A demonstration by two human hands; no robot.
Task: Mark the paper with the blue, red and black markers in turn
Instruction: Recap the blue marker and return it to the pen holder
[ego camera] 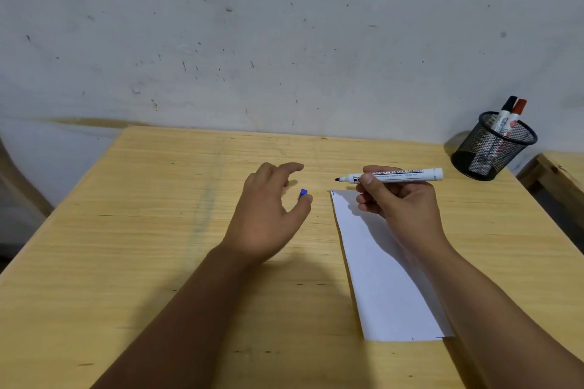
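Obs: your right hand (401,199) has its fingers (368,180) clamped on the blue marker (395,175). The marker is uncapped and lies nearly level above the far end of the paper (382,265), tip pointing left and clear of the sheet. Your left hand (268,215) hovers over the table (126,230) with fingers loosely apart, holding nothing. The blue cap (302,194) lies on the table just beside the thumb; contact cannot be judged. A small blue tick shows at the paper's far left corner.

Risks, as judged:
- The paper is loose and unpinned. A stroke may drag or rotate it, since your left hand is off it
- The bare tip is close to the sheet edge, so a low pass could ink the table instead
- The cap is small and free on the table. A knock from your left hand could send it rolling, leaving the marker to dry out
- Your right forearm lies across the sheet and could smear fresh ink or shift the paper

Surroundings: the mesh pen holder (493,145) stands at the far right corner, well apart from the paper, holding the red marker (515,115) and black marker (505,114), both capped. Reaching them means crossing over the paper; otherwise nothing blocks the way. The wall (284,25) stands behind
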